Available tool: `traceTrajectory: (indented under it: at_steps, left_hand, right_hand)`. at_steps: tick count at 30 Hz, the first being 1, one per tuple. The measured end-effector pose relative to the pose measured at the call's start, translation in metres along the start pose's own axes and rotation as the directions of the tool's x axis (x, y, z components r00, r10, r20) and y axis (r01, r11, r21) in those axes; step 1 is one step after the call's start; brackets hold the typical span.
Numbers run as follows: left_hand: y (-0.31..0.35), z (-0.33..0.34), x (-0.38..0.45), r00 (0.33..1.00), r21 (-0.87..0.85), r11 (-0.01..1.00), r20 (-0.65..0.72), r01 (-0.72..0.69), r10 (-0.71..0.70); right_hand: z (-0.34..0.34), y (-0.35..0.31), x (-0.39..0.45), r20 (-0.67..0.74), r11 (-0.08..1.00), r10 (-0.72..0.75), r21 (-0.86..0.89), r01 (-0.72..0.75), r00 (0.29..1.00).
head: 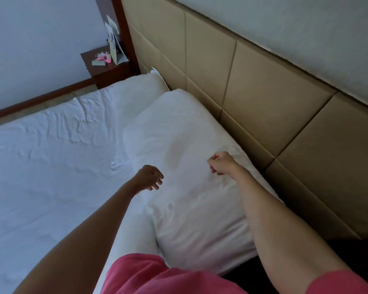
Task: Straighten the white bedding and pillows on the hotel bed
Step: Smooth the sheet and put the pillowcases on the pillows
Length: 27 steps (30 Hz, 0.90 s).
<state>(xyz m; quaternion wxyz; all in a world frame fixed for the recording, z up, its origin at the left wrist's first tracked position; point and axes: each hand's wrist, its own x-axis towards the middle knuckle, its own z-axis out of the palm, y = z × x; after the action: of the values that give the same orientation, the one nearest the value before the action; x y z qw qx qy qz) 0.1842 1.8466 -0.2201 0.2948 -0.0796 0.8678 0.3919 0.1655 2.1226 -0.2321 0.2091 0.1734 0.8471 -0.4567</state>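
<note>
Pink short-sleeved top (pixel 157 276); forearms bare; no rings or watch visible.

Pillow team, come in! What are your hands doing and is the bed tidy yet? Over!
Left hand loose above near pillow, holding nothing. Right hand curled at pillow's headboard-side edge; grip unclear. Sheet wrinkled. Nothing in the way.

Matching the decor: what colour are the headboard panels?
Beige, tan padded headboard panels, seen in the head view.

Head view, down over bed (pixel 51 166)
</note>
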Motion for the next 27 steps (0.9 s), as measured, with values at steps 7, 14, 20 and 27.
traceTrajectory:
  at_steps: [7,14,20,27]
  left_hand:
    - [0.045,-0.035,0.056,0.99,0.066,0.989,0.055,-0.136,0.132]
    - [0.06,-0.08,0.112,0.977,0.048,0.978,0.08,-0.203,0.199]
    - [0.037,-0.126,0.16,0.987,-0.001,0.988,0.056,-0.153,0.152]
    - [-0.025,-0.178,0.225,0.995,-0.064,0.997,-0.096,-0.042,0.036]
  right_hand:
    - [-0.03,-0.052,0.016,-0.016,0.984,-0.039,-0.177,0.036,0.999]
    - [-0.032,-0.111,0.058,-0.064,0.965,-0.052,-0.259,0.033,0.997]
    - [0.001,-0.171,0.12,-0.016,0.888,-0.072,-0.456,0.057,0.997]
    - [0.074,-0.232,0.204,0.094,0.725,-0.009,-0.685,0.071,0.996]
